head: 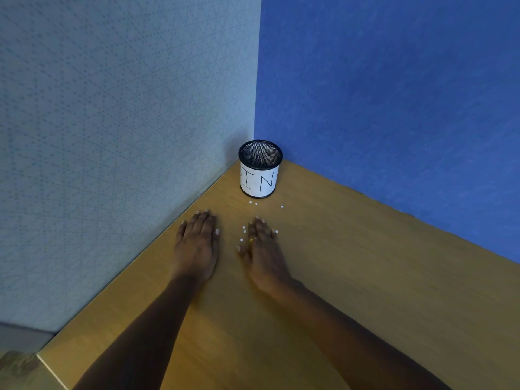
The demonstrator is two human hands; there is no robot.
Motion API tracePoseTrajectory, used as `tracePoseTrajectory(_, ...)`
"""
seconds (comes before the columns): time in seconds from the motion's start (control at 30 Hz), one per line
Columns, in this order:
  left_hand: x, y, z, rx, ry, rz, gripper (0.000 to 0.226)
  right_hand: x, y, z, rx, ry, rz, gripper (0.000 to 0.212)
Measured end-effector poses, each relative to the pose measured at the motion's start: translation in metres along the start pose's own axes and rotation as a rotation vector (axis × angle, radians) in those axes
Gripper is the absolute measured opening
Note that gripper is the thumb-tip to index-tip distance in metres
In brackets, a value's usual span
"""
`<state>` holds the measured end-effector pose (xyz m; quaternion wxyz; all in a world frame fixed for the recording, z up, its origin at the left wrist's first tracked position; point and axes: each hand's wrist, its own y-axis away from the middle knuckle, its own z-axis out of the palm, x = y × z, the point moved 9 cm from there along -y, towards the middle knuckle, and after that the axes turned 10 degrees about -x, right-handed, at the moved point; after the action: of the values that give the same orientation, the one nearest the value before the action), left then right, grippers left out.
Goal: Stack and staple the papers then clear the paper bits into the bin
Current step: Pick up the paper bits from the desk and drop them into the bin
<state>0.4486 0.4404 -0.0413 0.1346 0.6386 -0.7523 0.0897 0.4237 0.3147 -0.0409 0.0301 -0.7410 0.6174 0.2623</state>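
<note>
A small black mesh bin (260, 168) with a white paper label stands in the far corner of the wooden desk (351, 277). Several tiny white paper bits (253, 203) lie on the desk just in front of it, and more paper bits (243, 232) lie around my right hand. My left hand (197, 246) rests flat on the desk, fingers straight, left of the bits. My right hand (263, 249), wearing a ring, lies flat with its fingers spread among the bits. No sheets of paper or stapler are in view.
A grey-blue partition rises on the left (126, 122) and a darker blue partition on the right (394, 94), meeting behind the bin. The desk's near left edge (50, 367) drops off to the floor.
</note>
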Motion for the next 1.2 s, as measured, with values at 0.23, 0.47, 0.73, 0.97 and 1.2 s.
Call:
tracePoseTrajectory(0.23, 0.000, 0.001, 0.000, -0.013, 0.001, -0.016, 0.049, -0.017, -0.001, 0.004, -0.127, 0.081, -0.176, 0.048)
tracePoseTrajectory(0.47, 0.000, 0.001, 0.000, -0.024, -0.004, -0.013, 0.060, -0.001, 0.008, -0.003, -0.224, 0.309, -0.232, 0.047)
tracePoseTrajectory(0.73, 0.002, 0.001, -0.001, -0.029, 0.000, -0.015, 0.053, 0.000, 0.011, -0.011, -0.209, 0.378, -0.226, 0.039)
tracePoseTrajectory(0.97, 0.002, 0.001, -0.001, -0.026, -0.008, -0.013, 0.056, -0.002, 0.009, -0.015, -0.174, 0.406, -0.214, 0.034)
tracePoseTrajectory(1.2, 0.001, 0.000, -0.001, -0.018, 0.008, -0.008, 0.060, 0.015, 0.000, -0.039, 0.021, -0.051, -0.066, 0.020)
